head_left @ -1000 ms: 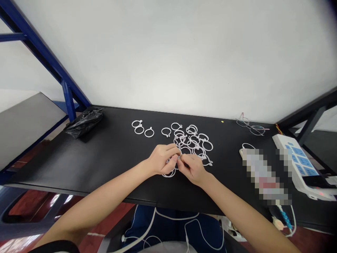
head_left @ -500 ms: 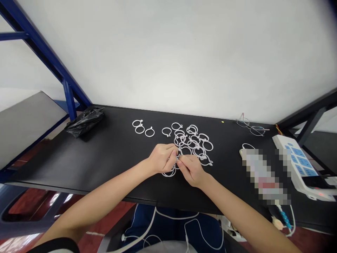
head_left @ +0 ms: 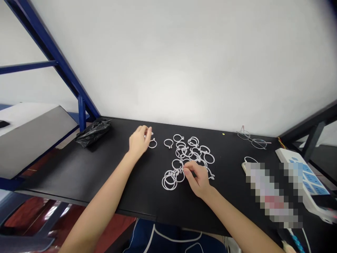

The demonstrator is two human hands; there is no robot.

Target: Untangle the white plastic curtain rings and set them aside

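White rings (head_left: 183, 150) with knobbed ends lie clustered on a black tabletop (head_left: 142, 193). From that cluster's middle, the right hand (head_left: 198, 176), thumb and forefinger bent together, is over its near edge between five and six o'clock. The left hand (head_left: 139, 141) partly hides a few more rings past nine, a black plastic bag (head_left: 93, 133) farther out. Eyeglasses (head_left: 250, 139) rest toward two-thirty, a power strip (head_left: 309, 175) just past three, a pixelated device (head_left: 271, 196) near four.
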